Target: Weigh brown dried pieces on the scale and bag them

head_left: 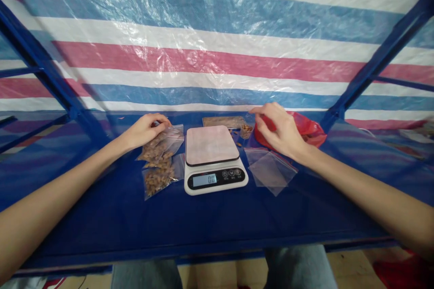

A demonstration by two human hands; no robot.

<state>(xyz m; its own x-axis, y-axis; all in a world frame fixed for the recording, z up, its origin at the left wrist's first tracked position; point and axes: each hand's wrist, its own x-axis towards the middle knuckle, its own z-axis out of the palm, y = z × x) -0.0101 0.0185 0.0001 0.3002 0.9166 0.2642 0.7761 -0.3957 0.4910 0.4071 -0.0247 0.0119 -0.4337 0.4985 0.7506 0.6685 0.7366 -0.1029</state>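
My left hand (147, 130) has its fingers curled and closed at the top edge of a clear zip bag (162, 142) full of small brown pieces. It lies on a pile with another filled zip bag (158, 178). Between my hands stands a white kitchen scale (213, 146), its pan bare and its display reading 0.0. My right hand (280, 128) hovers over the near left side of a red plastic bag (310, 128), thumb and fingers apart. Just left of those fingers is a small clear cup (246, 132) holding brown pieces.
Flat clear zip bags (273, 171) lie overlapping right of the scale. Behind the scale is a flat brownish object (224, 122), with a few loose brown pieces near it. Blue metal frame bars (373, 58) rise on both sides, before a striped plastic sheet (217, 63).
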